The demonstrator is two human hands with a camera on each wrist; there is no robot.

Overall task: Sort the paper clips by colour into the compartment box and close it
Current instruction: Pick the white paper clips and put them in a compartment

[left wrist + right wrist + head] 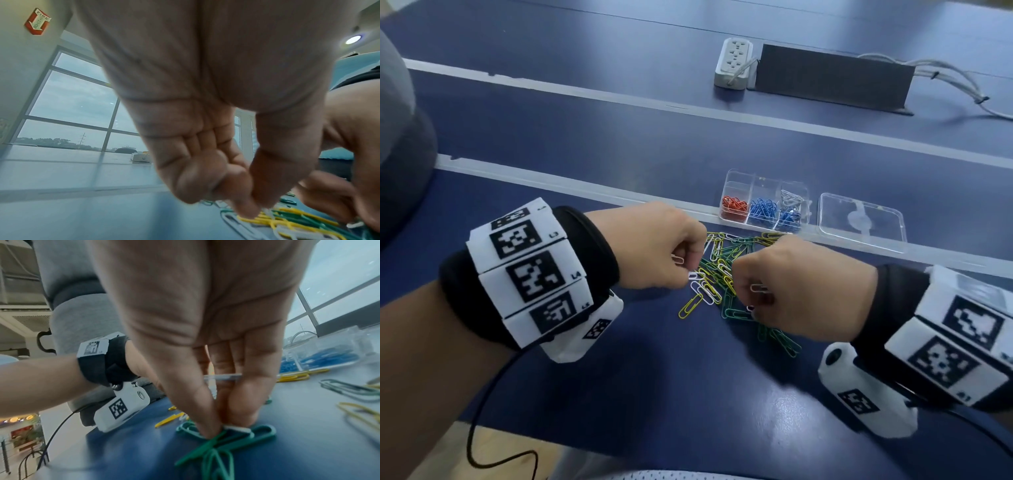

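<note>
Red wall sign reading "FIRE", wristband tags lettered L3, L4

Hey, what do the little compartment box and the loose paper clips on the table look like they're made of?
The clear compartment box looks like glossy, rigid, transparent plastic: the blue table shows through its walls and it catches highlights. The loose yellow, green and white paper clips look like thin bent wire with a smooth coloured coating, probably plastic over metal; the core isn't visible.

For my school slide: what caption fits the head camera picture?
Two hands, left hand and right hand, pick white clips from the mixed pile beside the open compartment box.
</note>
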